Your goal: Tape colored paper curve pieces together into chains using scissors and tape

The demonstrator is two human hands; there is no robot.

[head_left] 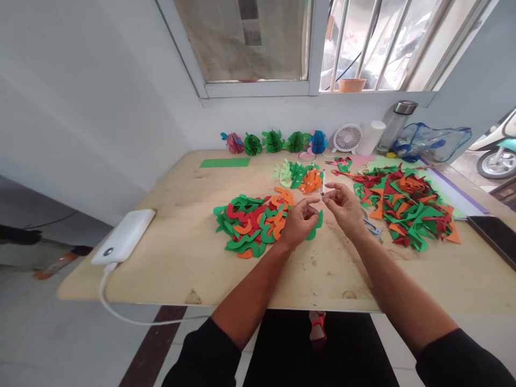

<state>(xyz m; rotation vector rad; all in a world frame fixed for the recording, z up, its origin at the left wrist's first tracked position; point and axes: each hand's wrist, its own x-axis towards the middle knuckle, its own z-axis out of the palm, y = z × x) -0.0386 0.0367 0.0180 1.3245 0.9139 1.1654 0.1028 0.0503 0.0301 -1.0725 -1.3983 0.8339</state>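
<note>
My left hand (pixel 301 219) is closed over a green paper cutout (pixel 317 226), which sticks out past its thumb and fingers. Close by on the right, my right hand (pixel 343 207) pinches thumb and forefinger together; what lies between them is too small to make out. The fingertips of both hands nearly meet. Just beyond them lies a slim pen-like stick (pixel 323 183). Left of my left hand is a heap of curved green, red and orange paper cutouts (pixel 252 223). Light green, green and orange cutouts with small white marks (pixel 298 176) lie farther back.
Paper scraps (pixel 411 204) are heaped at right, near a blue-handled cutter-like tool (pixel 371 227) and a dark phone (pixel 495 236). Folded paper figures (pixel 273 141), a small fan (pixel 347 138) and a bottle (pixel 397 126) line the wall. A white power bank (pixel 124 236) sits at left.
</note>
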